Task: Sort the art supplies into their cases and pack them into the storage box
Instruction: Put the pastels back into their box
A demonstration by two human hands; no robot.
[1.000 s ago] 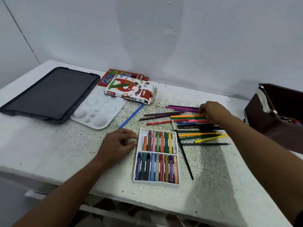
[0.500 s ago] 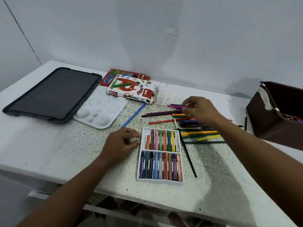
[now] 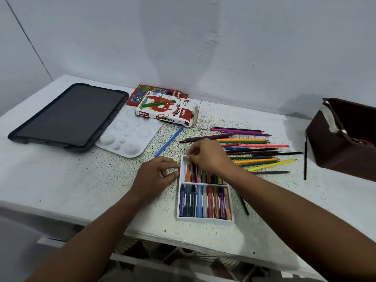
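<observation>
I am working at a speckled white table (image 3: pixel 85 180) against a pale wall. My left hand (image 3: pixel 156 176), fingers curled, is touching the left wall of the white pastel tray (image 3: pixel 203 219). My right hand (image 3: pixel 209 155) is hovering over its far row, fingertips pinched; on what, I cannot tell. Coloured pencils (image 3: pixel 252 151) are lying crosswise right of that hand. Beyond sits a box (image 3: pixel 165 109) reading "OIL PASTELS". The pastels' long axes are pointing away from me.
</observation>
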